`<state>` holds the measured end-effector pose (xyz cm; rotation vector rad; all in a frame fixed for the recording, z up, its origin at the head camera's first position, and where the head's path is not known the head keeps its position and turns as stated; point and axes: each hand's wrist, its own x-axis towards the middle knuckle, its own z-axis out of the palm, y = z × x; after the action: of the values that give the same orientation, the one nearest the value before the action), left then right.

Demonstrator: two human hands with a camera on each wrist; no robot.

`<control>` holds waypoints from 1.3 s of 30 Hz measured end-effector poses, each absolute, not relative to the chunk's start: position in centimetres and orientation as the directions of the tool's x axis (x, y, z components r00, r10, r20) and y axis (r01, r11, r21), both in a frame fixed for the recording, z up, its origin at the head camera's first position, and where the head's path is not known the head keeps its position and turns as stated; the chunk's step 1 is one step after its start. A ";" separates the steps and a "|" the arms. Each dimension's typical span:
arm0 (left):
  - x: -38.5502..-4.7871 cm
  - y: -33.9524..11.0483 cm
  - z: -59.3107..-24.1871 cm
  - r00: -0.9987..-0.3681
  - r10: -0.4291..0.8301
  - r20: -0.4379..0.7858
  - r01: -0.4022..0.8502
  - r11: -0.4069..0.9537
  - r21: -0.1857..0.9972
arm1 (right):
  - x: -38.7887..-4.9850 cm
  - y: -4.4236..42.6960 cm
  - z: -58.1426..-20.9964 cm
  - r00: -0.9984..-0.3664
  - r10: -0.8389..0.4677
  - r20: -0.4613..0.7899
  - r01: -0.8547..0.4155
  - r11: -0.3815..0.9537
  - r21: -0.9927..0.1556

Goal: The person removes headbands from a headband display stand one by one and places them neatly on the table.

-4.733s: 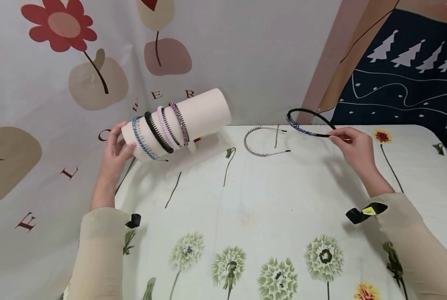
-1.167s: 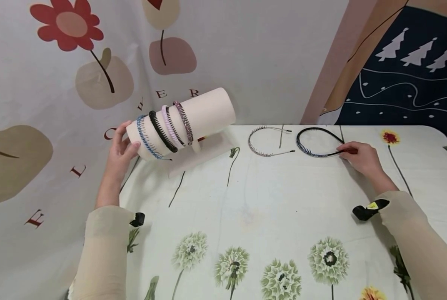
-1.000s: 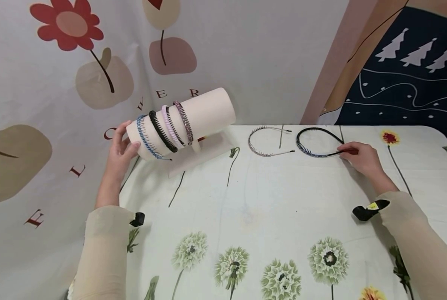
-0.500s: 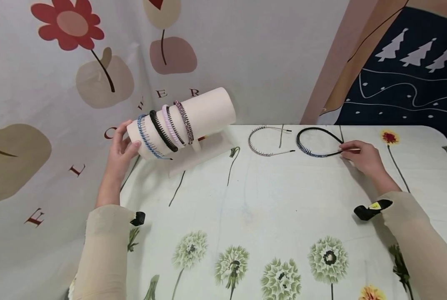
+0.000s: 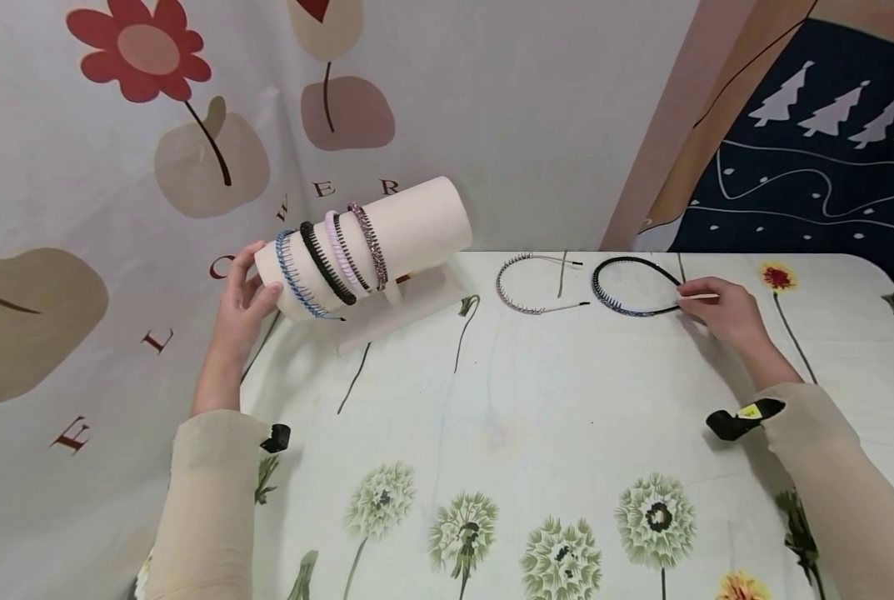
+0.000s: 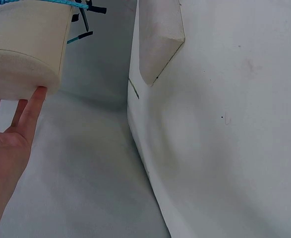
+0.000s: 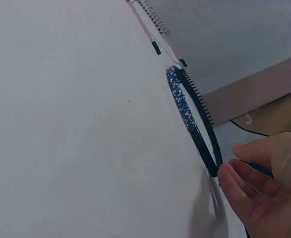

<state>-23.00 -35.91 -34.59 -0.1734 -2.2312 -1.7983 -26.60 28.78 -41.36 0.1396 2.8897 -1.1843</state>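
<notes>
In the head view, my left hand [image 5: 240, 304] touches the left end of a cream headband stand [image 5: 424, 221], thumb and fingers spread. The left wrist view shows its fairly straight fingers [image 6: 32, 111] against the padded end. Several toothed headbands circle the roll: blue [image 5: 291, 275], black [image 5: 327, 265], lilac [image 5: 339, 252] and pink glitter [image 5: 369, 246]. At right, a black headband with blue glitter [image 5: 617, 310] lies on the table, its tips by my right hand [image 5: 724, 312]. In the right wrist view, thumb and fingers [image 7: 237, 191] stand apart, fingertips beside the tips.
A thin pale toothed headband [image 5: 508, 298] lies between the stand and the black one. The table [image 5: 536, 400] has a white cloth with printed dandelions. Printed hangings [image 5: 521, 125] rise behind its back edge and on the left.
My right hand has lowered the black headband from the air to the table beside the pale one, and its fingers have since loosened off the tips. The left hand stays at the stand.
</notes>
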 end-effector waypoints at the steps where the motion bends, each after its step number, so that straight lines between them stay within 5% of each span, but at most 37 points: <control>1: -23.0 -35.9 -34.6 -0.956 -0.075 0.283 0.261 0.221 0.940 | -26.6 28.7 -41.3 -0.996 0.075 -0.041 0.082 0.709 -0.700; 15: -23.0 -35.9 -34.6 -0.956 -0.079 0.283 0.262 0.213 0.941 | -27.1 26.5 -40.5 -0.998 0.042 0.055 -0.011 0.681 -0.732; 39: -23.1 -35.8 -34.4 -0.964 -0.101 0.244 0.212 0.257 0.943 | -27.6 21.3 -39.3 -0.999 -0.045 0.029 -0.050 0.623 -0.781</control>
<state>-23.12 -35.77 -34.38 -0.1025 -2.2746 -1.7696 -27.58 21.35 -39.29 -0.0829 2.8356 -1.3651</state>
